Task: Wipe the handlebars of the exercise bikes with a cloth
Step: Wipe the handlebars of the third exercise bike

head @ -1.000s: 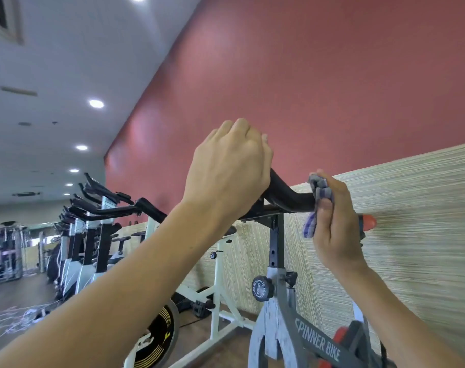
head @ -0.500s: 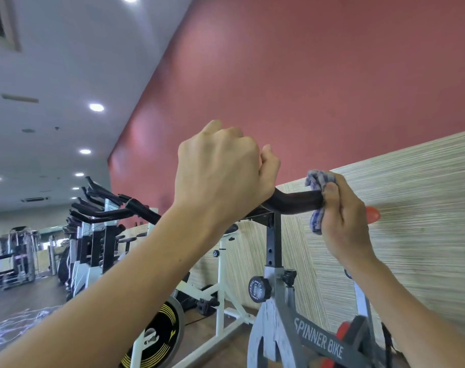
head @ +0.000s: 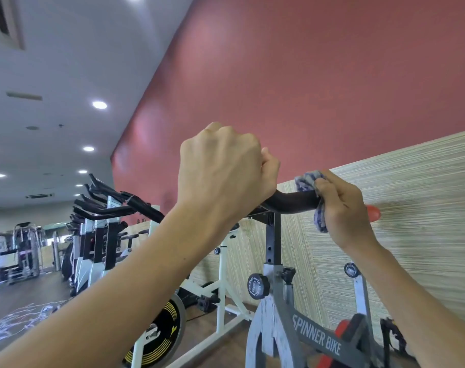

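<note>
A black handlebar (head: 292, 201) tops the grey bike marked SPINNER BIKE (head: 316, 338) in front of me. My left hand (head: 223, 176) is clenched over the handlebar's left part and hides it. My right hand (head: 343, 208) presses a crumpled blue-grey cloth (head: 309, 181) around the bar's right section. A red tip (head: 373, 213) of the bar pokes out past my right hand.
A white bike with a black and yellow flywheel (head: 159, 335) stands just left. Several more bikes with black handlebars (head: 106, 208) line the wall beyond. A beige textured wall panel (head: 425, 235) runs close on the right. Weight machines (head: 24, 251) stand far left.
My right hand and the cloth have slid a little along the bar's right section. My left hand has kept its grip while the view shifted slightly.
</note>
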